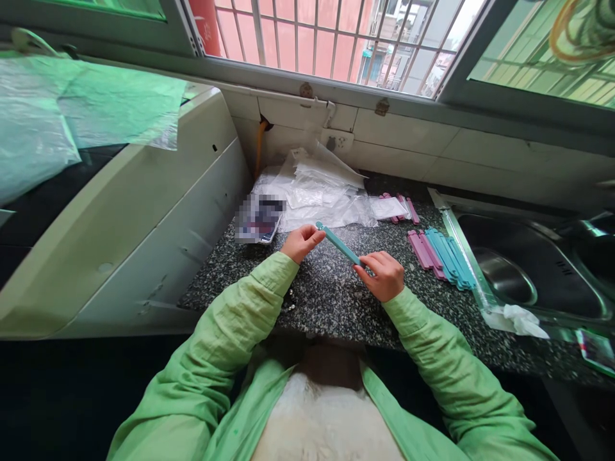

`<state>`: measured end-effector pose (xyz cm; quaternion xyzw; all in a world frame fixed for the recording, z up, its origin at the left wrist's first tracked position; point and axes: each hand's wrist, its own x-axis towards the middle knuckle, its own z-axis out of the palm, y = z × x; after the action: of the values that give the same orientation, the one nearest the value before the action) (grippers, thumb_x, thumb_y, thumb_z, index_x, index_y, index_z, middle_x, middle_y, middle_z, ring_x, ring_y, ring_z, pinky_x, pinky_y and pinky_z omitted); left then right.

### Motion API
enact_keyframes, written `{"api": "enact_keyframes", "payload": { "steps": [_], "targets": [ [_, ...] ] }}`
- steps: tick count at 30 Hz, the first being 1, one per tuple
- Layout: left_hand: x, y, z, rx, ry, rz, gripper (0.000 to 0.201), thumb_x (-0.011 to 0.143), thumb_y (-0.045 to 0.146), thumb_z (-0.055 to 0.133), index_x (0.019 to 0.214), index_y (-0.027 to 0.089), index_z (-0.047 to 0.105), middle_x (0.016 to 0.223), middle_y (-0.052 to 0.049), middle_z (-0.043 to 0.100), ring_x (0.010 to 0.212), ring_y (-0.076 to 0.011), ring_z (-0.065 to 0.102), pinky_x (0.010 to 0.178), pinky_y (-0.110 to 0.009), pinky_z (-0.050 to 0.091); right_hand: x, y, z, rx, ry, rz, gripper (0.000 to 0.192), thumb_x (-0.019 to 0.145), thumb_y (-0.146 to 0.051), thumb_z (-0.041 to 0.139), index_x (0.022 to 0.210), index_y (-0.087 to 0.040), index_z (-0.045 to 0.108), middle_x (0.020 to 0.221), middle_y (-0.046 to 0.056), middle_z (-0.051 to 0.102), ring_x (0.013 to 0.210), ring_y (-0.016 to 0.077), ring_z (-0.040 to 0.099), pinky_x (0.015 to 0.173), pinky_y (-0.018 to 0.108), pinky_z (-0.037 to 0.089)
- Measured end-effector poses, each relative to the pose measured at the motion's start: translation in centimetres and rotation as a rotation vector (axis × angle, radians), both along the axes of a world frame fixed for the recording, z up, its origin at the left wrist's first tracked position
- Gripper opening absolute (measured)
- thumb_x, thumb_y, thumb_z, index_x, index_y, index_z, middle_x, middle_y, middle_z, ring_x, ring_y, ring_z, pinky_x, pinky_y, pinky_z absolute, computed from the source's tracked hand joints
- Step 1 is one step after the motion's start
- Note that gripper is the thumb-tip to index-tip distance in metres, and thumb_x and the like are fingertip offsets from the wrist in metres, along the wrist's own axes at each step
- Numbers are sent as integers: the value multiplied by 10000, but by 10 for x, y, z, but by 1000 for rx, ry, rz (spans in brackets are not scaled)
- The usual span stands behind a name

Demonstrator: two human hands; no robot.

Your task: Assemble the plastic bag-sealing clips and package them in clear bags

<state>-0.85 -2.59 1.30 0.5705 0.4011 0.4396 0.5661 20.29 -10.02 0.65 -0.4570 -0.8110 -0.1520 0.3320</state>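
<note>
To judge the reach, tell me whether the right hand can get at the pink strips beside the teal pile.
Probably yes: the right hand is close by, and only bare counter seems to lie between it and those pink strips. The hand holds a teal strip, though, so may need freeing.

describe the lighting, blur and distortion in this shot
Head view: daylight from the barred window, with pale, washed-out sky at its upper right; head view: teal strip, left hand and right hand fairly clear; head view: sink stretched and softer toward the right edge; head view: pixelated block hiding part of the phone.
</note>
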Motion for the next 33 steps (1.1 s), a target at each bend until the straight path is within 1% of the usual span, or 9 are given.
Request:
{"api": "enact_keyframes", "payload": {
  "steps": [6, 13, 17, 21, 27, 33],
  "targets": [
    [0, 0, -1, 29, 29, 25, 470, 534, 597, 635, 554, 158, 469, 447, 76, 333, 417, -36, 275, 405, -210, 188, -2, -1, -1, 0, -59, -21, 139, 801, -315, 562, 763, -194, 619, 685, 17, 642, 657, 149, 515, 640, 274, 371],
    [0, 0, -3, 35, 12, 57, 463, 536, 572, 647, 508, 164, 430, 422, 77, 310, 403, -33, 259, 399, -212, 175, -3, -1, -2, -20, -74, -20, 148, 801, -328, 563, 765, -194, 614, 693, 16, 642, 663, 148, 516, 644, 278, 362],
    [0, 0, -2, 29, -22, 45, 465, 530, 580, 648, 520, 161, 448, 421, 78, 315, 395, -32, 261, 393, -208, 174, -4, -1, -3, -35, -47, -7, 149, 795, -334, 572, 762, -193, 609, 689, 21, 640, 667, 152, 525, 643, 280, 375],
    [0, -1, 1, 21, -48, 29, 463, 531, 589, 643, 542, 162, 465, 408, 83, 313, 381, -33, 258, 385, -210, 179, -6, -1, -3, -104, 86, 27, 159, 775, -349, 597, 755, -190, 601, 670, 19, 630, 648, 150, 528, 626, 278, 400],
    [-1, -7, 11, 54, -75, 4, 470, 522, 588, 655, 531, 163, 455, 431, 74, 341, 412, -37, 283, 400, -213, 208, -14, -1, -3, -336, 378, 122, 135, 793, -326, 563, 790, -198, 605, 700, 20, 625, 663, 141, 556, 635, 281, 457],
    [-2, -10, 17, 56, -59, 6, 459, 517, 574, 666, 543, 160, 468, 457, 64, 356, 461, -51, 319, 428, -211, 243, -18, -1, -4, -466, 502, 134, 122, 779, -304, 562, 738, -198, 605, 668, 11, 615, 620, 127, 555, 599, 270, 468]
  ]
}}
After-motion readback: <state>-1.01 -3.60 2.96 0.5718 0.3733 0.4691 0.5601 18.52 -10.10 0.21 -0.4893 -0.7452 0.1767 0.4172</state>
